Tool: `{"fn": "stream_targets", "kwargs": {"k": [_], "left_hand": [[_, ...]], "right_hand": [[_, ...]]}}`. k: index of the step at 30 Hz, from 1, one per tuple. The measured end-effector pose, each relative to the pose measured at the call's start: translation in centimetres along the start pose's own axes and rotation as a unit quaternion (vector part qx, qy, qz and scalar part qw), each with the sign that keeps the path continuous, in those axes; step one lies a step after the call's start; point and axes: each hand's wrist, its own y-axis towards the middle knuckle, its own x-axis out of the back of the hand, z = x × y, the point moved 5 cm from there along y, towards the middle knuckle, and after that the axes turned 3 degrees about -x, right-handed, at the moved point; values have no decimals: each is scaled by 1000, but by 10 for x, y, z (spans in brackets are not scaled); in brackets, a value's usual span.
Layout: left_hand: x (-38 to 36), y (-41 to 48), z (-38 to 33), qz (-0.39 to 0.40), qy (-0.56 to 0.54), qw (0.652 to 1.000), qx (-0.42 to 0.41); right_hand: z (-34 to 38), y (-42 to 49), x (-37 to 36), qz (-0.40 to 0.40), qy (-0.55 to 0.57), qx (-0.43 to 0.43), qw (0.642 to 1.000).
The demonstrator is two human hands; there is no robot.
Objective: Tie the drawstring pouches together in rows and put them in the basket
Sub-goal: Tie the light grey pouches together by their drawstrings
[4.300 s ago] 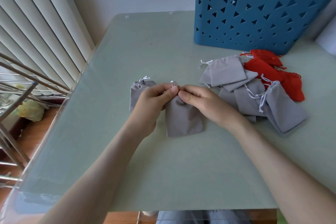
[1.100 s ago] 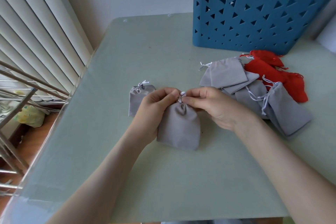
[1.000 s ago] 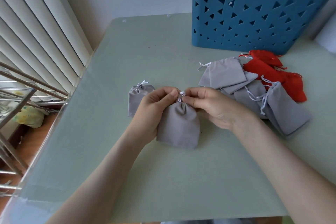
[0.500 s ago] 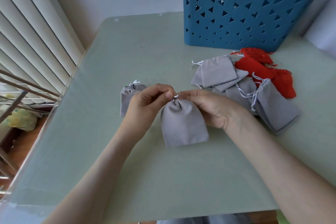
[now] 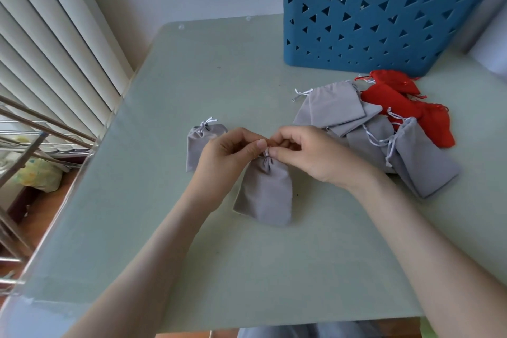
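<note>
Soft daylight — warped, blurred edges

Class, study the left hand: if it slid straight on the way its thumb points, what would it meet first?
The right hand. The left hand pinches the cord at the neck of the grey pouch, its thumb aimed across at the right hand close by; whether they already touch is unclear.

I see a plain grey pouch [image 5: 263,192] at centre, a matching second pouch [image 5: 196,145] at nine o'clock, and at three a grey pile [image 5: 337,107] with white cords [image 5: 303,92] beside red pouches [image 5: 392,99]. At one o'clock the basket [image 5: 370,22] is blue, pierced with triangles; the table [image 5: 219,77] is pale green.
</note>
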Motion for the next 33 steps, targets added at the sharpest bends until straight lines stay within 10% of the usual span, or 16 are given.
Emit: {"fn": "stream_targets", "kwargs": {"k": [10,16,33], "left_hand": [[8,2,10,0,106,993,59],[1,3,2,19,316,947,-46],[-9,3,6,-6,478,838,-262]], "right_hand": [[-1,3,-3,-57,-117,28,991],[-5,5,-6,-55,-135,18,989],[-13,12,-11,-49,-133,-23,990]]}}
